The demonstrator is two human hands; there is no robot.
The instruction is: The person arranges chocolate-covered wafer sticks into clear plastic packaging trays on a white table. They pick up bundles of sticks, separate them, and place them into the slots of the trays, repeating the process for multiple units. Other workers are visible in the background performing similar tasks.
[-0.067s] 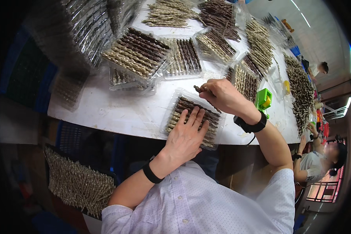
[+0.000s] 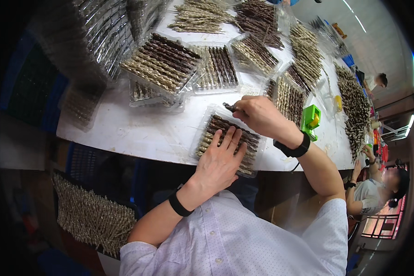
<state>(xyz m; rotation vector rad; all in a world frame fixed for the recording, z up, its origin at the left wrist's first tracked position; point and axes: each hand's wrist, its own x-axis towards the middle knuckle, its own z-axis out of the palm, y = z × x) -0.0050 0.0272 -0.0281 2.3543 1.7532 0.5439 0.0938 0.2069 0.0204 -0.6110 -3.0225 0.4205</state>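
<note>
A clear plastic tray [image 2: 198, 133] lies at the table's near edge, filled with rows of twisted sticks, dark brown toward the far side and golden toward me. My left hand [image 2: 216, 158] rests flat on these sticks with its fingers spread. Over the tray's far right corner, my right hand [image 2: 262, 115] pinches a dark brown twisted stick [image 2: 228, 106]. One end of that stick pokes out left of my fingers; the rest is mostly hidden by the hand.
Filled trays [image 2: 163, 62] are stacked beyond the left hand, beside tall piles of clear trays [image 2: 103, 37]. Loose golden sticks [image 2: 198, 18] and dark sticks [image 2: 257, 20] lie at the back. A green tape dispenser [image 2: 311, 120] stands right. Another person [image 2: 377, 195] works at far right.
My right hand has shifted slightly left, carrying the dark stick a little left with it. The left hand stays where it was on the tray.
</note>
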